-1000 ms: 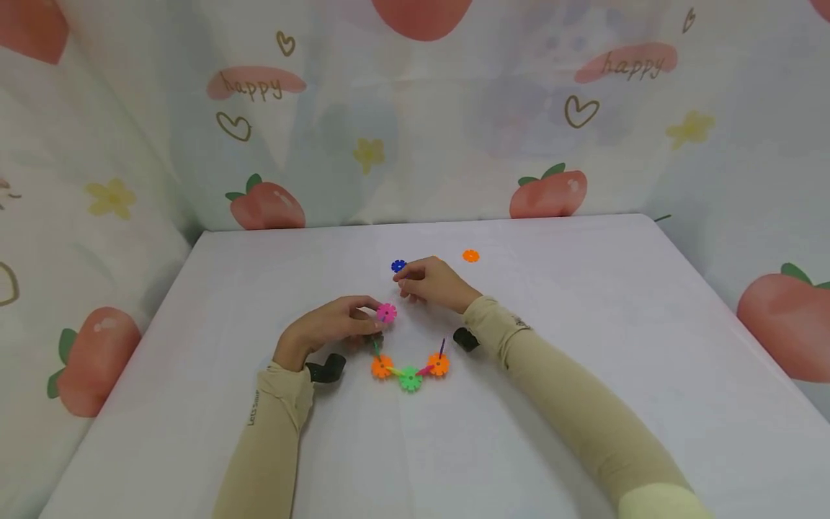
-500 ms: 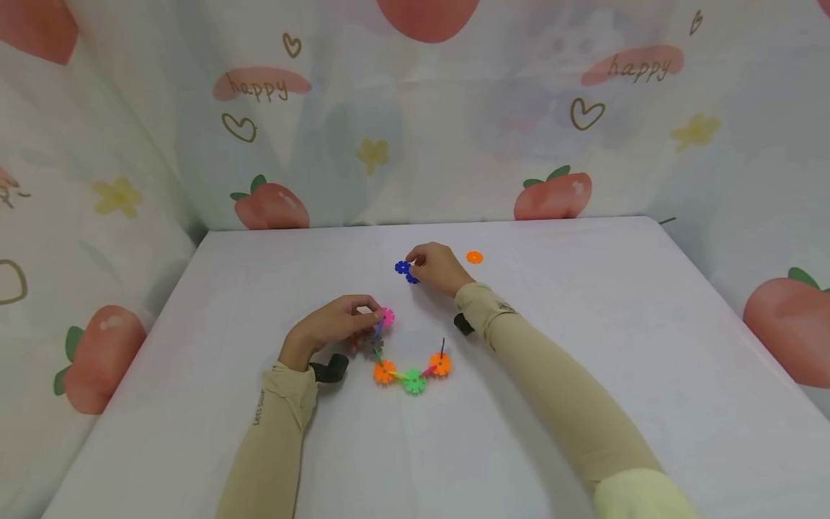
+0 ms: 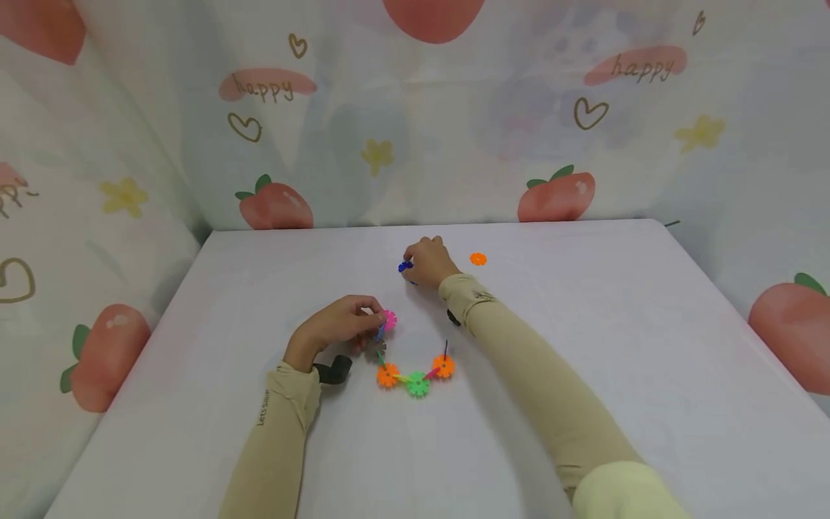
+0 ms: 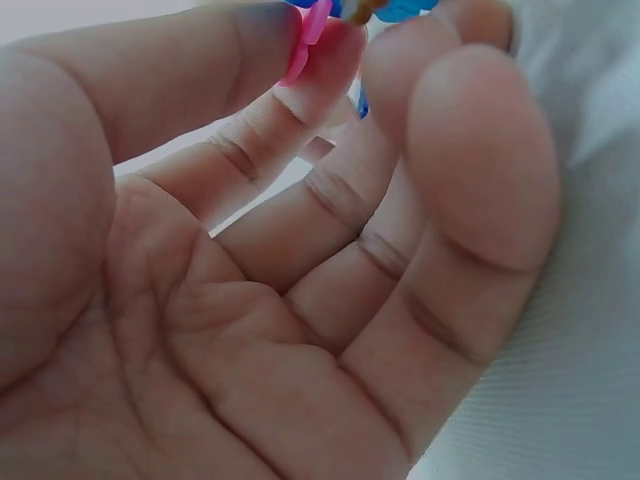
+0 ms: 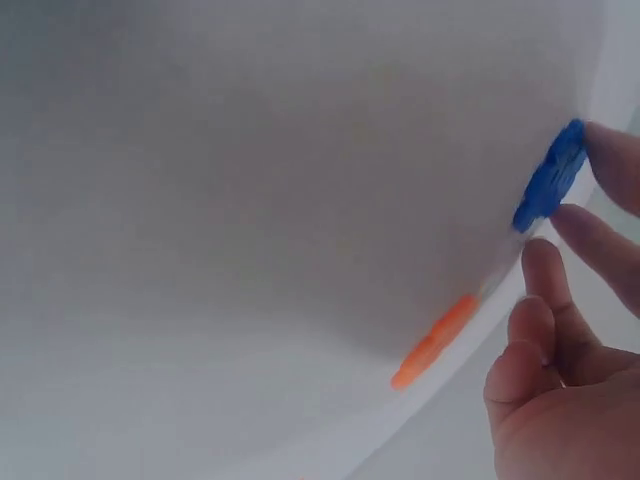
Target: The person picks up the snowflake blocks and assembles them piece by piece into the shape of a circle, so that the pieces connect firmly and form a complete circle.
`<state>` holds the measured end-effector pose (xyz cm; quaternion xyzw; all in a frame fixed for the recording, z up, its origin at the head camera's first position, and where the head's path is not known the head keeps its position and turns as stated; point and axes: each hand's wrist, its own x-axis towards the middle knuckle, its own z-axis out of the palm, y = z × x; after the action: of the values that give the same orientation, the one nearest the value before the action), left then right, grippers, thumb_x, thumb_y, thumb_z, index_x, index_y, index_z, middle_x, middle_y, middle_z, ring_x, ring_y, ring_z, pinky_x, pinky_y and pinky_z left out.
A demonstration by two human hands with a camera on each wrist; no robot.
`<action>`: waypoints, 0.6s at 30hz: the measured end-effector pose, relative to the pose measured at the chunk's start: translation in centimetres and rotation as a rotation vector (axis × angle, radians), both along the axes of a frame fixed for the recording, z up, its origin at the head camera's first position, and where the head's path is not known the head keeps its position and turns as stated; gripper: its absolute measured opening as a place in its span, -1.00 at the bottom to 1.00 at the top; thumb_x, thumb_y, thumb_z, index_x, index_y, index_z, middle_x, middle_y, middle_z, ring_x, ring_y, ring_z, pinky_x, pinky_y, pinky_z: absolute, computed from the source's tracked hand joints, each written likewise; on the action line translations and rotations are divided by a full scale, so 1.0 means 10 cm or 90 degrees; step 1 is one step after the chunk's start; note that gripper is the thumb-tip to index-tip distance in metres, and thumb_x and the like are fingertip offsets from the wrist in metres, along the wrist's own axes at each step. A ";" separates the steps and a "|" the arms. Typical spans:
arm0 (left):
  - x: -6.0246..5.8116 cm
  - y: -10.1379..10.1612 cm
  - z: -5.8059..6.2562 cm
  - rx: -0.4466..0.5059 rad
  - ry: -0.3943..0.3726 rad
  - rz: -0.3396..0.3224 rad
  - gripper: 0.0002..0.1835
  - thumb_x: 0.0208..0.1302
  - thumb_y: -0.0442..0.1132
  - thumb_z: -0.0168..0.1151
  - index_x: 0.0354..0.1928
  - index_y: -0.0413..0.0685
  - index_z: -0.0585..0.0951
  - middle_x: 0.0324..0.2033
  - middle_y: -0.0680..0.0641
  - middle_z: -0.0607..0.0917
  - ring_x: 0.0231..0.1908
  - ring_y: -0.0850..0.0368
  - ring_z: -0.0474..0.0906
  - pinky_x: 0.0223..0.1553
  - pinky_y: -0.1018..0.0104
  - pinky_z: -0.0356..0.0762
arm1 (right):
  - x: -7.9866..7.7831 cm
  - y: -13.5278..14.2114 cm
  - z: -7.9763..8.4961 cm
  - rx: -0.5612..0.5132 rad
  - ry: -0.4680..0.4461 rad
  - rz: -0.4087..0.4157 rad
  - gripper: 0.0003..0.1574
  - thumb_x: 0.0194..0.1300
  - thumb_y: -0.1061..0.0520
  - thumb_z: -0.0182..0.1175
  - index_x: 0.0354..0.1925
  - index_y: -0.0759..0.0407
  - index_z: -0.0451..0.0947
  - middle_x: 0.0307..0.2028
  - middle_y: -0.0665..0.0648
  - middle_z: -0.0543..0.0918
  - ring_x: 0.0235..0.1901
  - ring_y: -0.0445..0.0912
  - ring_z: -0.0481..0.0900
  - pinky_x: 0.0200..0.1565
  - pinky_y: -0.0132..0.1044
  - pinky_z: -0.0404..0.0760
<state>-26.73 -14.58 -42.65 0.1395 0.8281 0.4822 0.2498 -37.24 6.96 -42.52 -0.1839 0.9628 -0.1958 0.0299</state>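
Note:
My left hand pinches a pink snowflake disc between thumb and fingers; the left wrist view shows part of that pink disc at the fingertips. It is at one end of a curved chain of linked discs, among them an orange disc, a green disc and a second orange one. A dark purple disc stands edge-on at the chain's other end. Farther back, my right hand holds a blue snowflake disc by its edge between thumb and finger. A bit of another blue piece shows under this hand.
A loose orange disc lies on the white table, just right of my right hand. Black wrist-camera mounts show under both wrists. Printed cloth hangs behind the table and along its sides.
My right hand has reached over the blue discs at the back and taken hold of one. My left hand stays with the pink disc. The head view has shifted slightly.

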 end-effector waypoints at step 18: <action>-0.02 -0.02 0.02 -0.002 0.003 0.016 -0.82 0.58 -0.24 0.26 -0.09 -0.25 0.69 -0.47 -0.04 0.58 -0.51 0.12 0.48 -0.38 0.30 0.52 | 0.05 0.04 0.03 -0.183 -0.041 0.001 -0.81 0.41 0.40 0.26 -0.02 0.32 0.59 -0.14 0.26 0.68 -0.15 0.08 0.58 0.00 -0.11 0.63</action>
<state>-26.88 -14.73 -42.50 0.1303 0.8309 0.4838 0.2421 -36.77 7.37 -42.27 -0.1807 0.9231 -0.3376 0.0345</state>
